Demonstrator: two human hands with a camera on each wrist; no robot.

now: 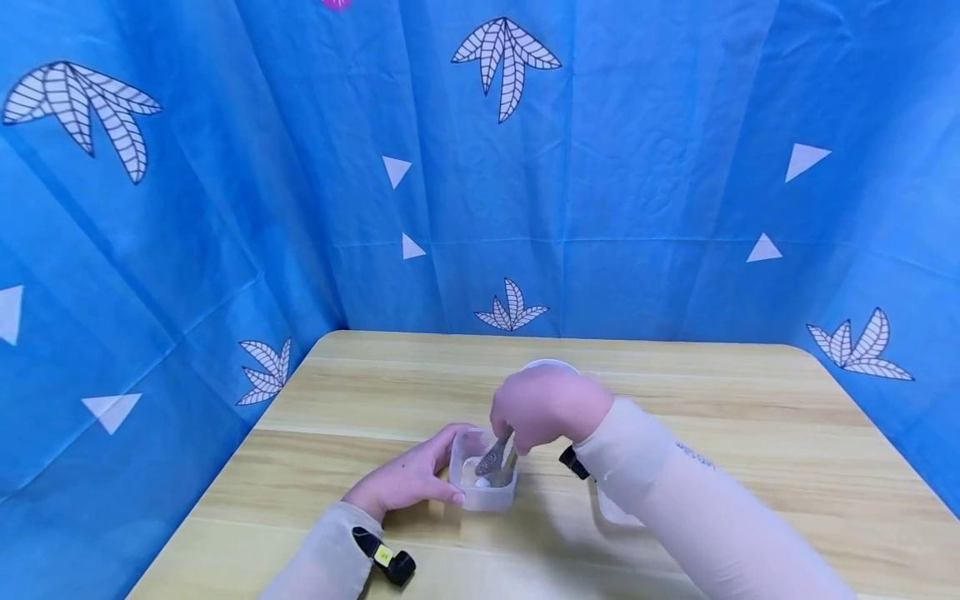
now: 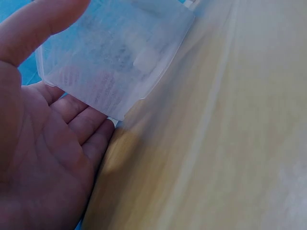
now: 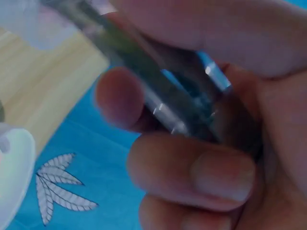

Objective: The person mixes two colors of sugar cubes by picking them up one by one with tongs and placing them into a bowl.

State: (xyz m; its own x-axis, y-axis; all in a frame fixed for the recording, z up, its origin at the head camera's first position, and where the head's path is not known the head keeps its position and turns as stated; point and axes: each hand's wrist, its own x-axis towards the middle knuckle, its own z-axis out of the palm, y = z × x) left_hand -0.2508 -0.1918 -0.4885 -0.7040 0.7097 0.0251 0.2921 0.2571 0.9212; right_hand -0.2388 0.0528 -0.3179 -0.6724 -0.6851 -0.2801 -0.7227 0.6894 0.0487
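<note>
My left hand point(image 1: 408, 479) holds a small translucent plastic container point(image 1: 487, 502) on the table, thumb on its near side and fingers toward the far side. In the left wrist view the container's cloudy wall point(image 2: 105, 62) lies between thumb and fingers. My right hand point(image 1: 551, 404) grips metal tongs point(image 1: 493, 457), whose tips point down inside the container. A small white piece point(image 1: 482, 482) sits in there beside the tips; whether they touch it, I cannot tell. Two shiny arms of the tongs point(image 3: 144, 81) run through the curled fingers in the right wrist view.
Behind the right hand shows the rim of a white round bowl point(image 1: 551, 363), mostly hidden. A white flat-edged item point(image 1: 617, 510) lies partly under the right forearm. Wooden table point(image 1: 360, 383); blue patterned curtain point(image 1: 645, 167) at the back and sides.
</note>
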